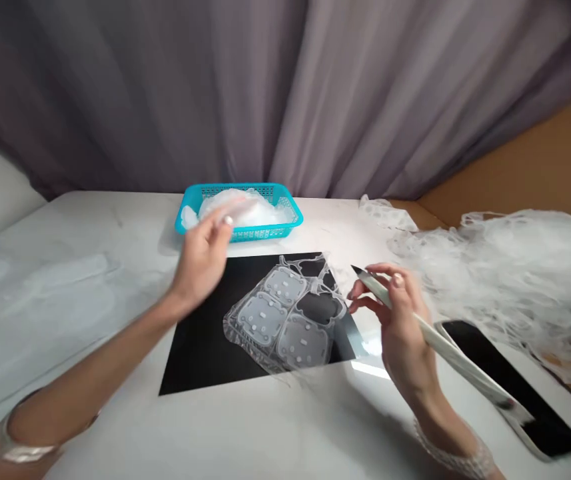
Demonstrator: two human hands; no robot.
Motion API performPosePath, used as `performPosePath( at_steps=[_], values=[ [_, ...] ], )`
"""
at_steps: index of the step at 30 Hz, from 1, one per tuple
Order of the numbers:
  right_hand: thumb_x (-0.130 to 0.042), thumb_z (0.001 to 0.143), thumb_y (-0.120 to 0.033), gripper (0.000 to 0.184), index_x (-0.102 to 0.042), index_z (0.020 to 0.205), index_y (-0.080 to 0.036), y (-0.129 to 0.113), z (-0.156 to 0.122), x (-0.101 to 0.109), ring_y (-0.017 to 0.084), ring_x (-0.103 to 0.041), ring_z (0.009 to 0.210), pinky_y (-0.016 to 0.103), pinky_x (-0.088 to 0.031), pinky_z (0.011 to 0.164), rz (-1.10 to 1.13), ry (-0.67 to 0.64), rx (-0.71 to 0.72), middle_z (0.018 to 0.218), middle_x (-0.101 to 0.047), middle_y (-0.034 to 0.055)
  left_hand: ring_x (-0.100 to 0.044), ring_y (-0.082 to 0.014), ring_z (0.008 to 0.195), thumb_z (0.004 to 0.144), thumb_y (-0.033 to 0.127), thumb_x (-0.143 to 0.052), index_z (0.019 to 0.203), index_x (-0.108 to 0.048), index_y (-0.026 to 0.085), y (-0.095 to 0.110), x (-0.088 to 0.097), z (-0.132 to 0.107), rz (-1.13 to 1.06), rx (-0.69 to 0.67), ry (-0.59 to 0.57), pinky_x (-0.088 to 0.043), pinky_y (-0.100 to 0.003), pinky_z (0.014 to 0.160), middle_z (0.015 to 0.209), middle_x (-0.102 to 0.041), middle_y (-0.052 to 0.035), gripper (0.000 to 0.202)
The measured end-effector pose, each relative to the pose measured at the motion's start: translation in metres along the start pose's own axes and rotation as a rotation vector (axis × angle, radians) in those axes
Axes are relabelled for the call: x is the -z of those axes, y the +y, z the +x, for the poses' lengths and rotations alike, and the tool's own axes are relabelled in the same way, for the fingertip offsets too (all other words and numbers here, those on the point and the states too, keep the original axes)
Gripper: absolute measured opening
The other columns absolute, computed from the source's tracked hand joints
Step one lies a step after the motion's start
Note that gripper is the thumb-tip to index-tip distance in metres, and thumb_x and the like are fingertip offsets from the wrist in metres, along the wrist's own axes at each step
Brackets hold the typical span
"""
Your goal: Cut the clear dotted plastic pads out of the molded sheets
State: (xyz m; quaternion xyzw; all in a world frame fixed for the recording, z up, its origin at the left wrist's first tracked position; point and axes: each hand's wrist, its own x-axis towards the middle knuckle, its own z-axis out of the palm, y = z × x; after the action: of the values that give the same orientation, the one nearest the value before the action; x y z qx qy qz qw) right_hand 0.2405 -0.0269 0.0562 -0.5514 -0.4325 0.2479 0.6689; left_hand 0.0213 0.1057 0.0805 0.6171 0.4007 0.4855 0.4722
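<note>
My left hand point(204, 257) reaches toward the turquoise basket point(191, 200), blurred by motion, with a small clear piece pinched at its fingertips. My right hand point(398, 320) grips a long white craft knife point(445, 347), blade tip pointing up and left. Between the hands a translucent sheet of square moulded pieces point(280, 323) lies on a black mat point(200, 347); one cell of the sheet shows the mat through it. The basket holds a heap of clear pieces point(245, 207).
A black phone point(510, 373) lies on the white table point(90, 287) at the right, under the knife's handle. A big pile of clear offcut webbing point(520, 267) covers the right side. A grey curtain hangs behind the table.
</note>
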Motion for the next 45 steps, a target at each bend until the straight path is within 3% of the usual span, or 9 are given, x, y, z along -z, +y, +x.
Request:
performPosePath(
  at_steps=[2,5,7,9,11,16,26,39,45],
  values=[
    [-0.050,0.098,-0.049,0.027,-0.057,0.104,-0.024,0.002,-0.002,-0.002,0.017,-0.059,0.069,0.032,-0.051,0.062,-0.059,0.003,0.009,0.076,-0.060,0.0000,-0.024,-0.0274,0.151,0.099,0.027,-0.042,0.143,-0.052,0.026,-0.006,0.013,0.040,0.478,-0.317,0.109,-0.017,-0.049,0.125,0.153,-0.049,-0.0035,0.045],
    [-0.053,0.098,-0.046,0.026,-0.056,0.110,-0.023,0.004,-0.006,-0.003,0.016,-0.061,0.069,0.031,-0.051,0.063,-0.165,0.000,0.040,0.081,-0.063,0.0003,-0.003,-0.0401,0.153,0.093,0.027,-0.051,0.156,-0.029,0.014,-0.023,0.013,0.067,0.947,-0.330,0.011,-0.010,-0.068,0.118,0.165,-0.017,-0.0170,0.069],
    [-0.057,0.097,-0.042,0.026,-0.055,0.113,-0.022,0.005,-0.007,-0.002,0.016,-0.064,0.070,0.031,-0.051,0.065,-0.210,-0.035,0.036,0.086,-0.067,0.0017,0.001,-0.0423,0.152,0.091,0.027,-0.053,0.158,-0.021,0.008,-0.034,0.005,0.052,1.077,-0.360,-0.026,-0.011,-0.070,0.117,0.166,-0.005,-0.0217,0.076],
    [-0.059,0.096,-0.041,0.028,-0.057,0.115,-0.021,0.006,-0.007,0.000,0.017,-0.068,0.073,0.032,-0.051,0.068,-0.214,-0.077,0.011,0.089,-0.070,0.0033,-0.005,-0.0364,0.154,0.093,0.025,-0.048,0.155,-0.029,0.009,-0.044,-0.005,0.017,1.115,-0.478,-0.092,-0.013,-0.062,0.121,0.166,-0.011,-0.0193,0.067],
    [-0.061,0.095,-0.041,0.029,-0.059,0.114,-0.020,0.009,-0.004,0.000,0.019,-0.070,0.078,0.032,-0.052,0.070,-0.195,-0.108,-0.011,0.090,-0.073,0.0046,-0.025,-0.0286,0.151,0.097,0.024,-0.041,0.149,-0.042,0.011,-0.051,-0.013,-0.024,1.103,-0.543,-0.352,-0.024,-0.052,0.123,0.160,-0.033,-0.0165,0.054],
    [-0.063,0.093,-0.042,0.026,-0.068,0.099,-0.017,0.025,0.007,-0.012,0.020,-0.071,0.081,0.031,-0.053,0.067,-0.174,-0.344,-0.090,0.092,-0.075,0.0063,-0.038,-0.0295,0.145,0.100,0.025,-0.037,0.144,-0.049,0.008,-0.057,-0.017,-0.081,1.137,-0.432,-0.614,-0.038,-0.048,0.118,0.154,-0.044,-0.0179,0.049],
    [-0.054,0.096,-0.024,0.022,-0.074,0.086,-0.022,0.032,0.004,-0.037,0.016,-0.063,0.065,0.029,-0.044,0.057,-0.567,-0.672,0.148,0.080,-0.073,0.0012,-0.042,-0.0383,0.141,0.100,0.024,-0.037,0.142,-0.051,0.001,-0.052,-0.018,-0.090,1.278,-0.512,-0.601,-0.044,-0.051,0.111,0.148,-0.046,-0.0290,0.050],
    [-0.055,0.097,-0.030,0.023,-0.067,0.080,-0.022,0.038,-0.005,-0.032,0.019,-0.060,0.066,0.033,-0.049,0.062,-0.576,-0.681,0.354,0.076,-0.065,0.0053,-0.045,-0.0374,0.139,0.100,0.024,-0.037,0.142,-0.052,0.003,-0.054,-0.019,-0.093,1.340,-0.540,-0.574,-0.044,-0.048,0.111,0.146,-0.050,-0.0273,0.049],
    [-0.051,0.099,-0.025,0.020,-0.069,0.091,-0.022,0.043,-0.001,-0.038,0.024,-0.068,0.088,0.041,-0.058,0.079,-0.615,-0.713,0.493,0.090,-0.071,0.0098,-0.041,-0.0376,0.142,0.100,0.023,-0.036,0.142,-0.050,0.000,-0.056,-0.019,-0.093,1.316,-0.544,-0.578,-0.040,-0.050,0.114,0.148,-0.046,-0.0285,0.050]
  ],
)
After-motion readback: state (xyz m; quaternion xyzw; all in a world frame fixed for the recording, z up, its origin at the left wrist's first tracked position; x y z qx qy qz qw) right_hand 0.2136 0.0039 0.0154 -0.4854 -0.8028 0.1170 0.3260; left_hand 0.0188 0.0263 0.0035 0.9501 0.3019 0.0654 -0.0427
